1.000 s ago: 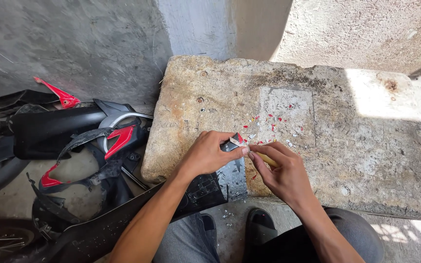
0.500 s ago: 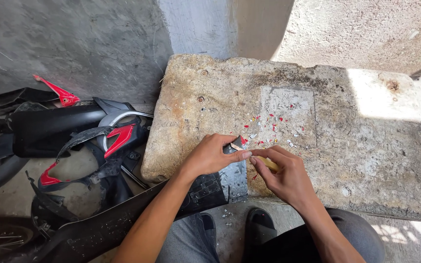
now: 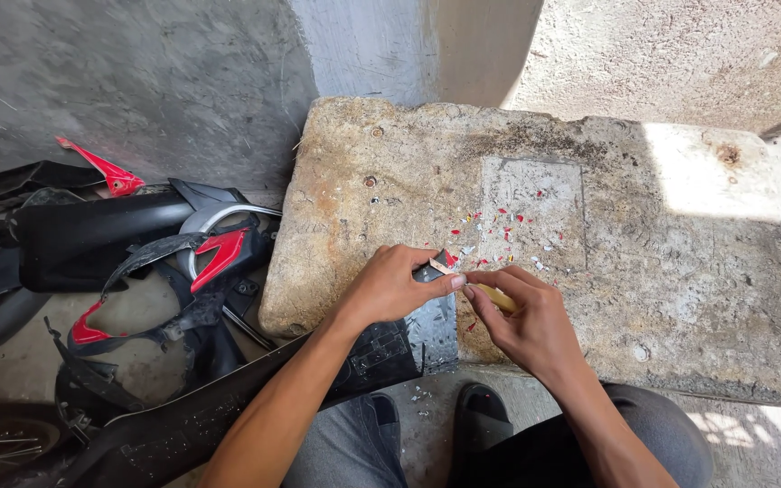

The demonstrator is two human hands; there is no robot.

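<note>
The left hand (image 3: 390, 289) pinched the edge of a black plastic panel (image 3: 381, 348) against a worn concrete slab (image 3: 680, 298), fingers clamped on it, while the right hand (image 3: 526, 321) closed around a yellow-handled blade (image 3: 490, 294) (tip at the panel's edge). Red and white chips (image 3: 508, 230) littered the slab; black-and-red motorcycle fairings (image 3: 137, 262) lay beside a grey wall (image 3: 137, 72).

Stone slab (image 3: 680, 271) strewn with red chips (image 3: 508, 226)
</note>
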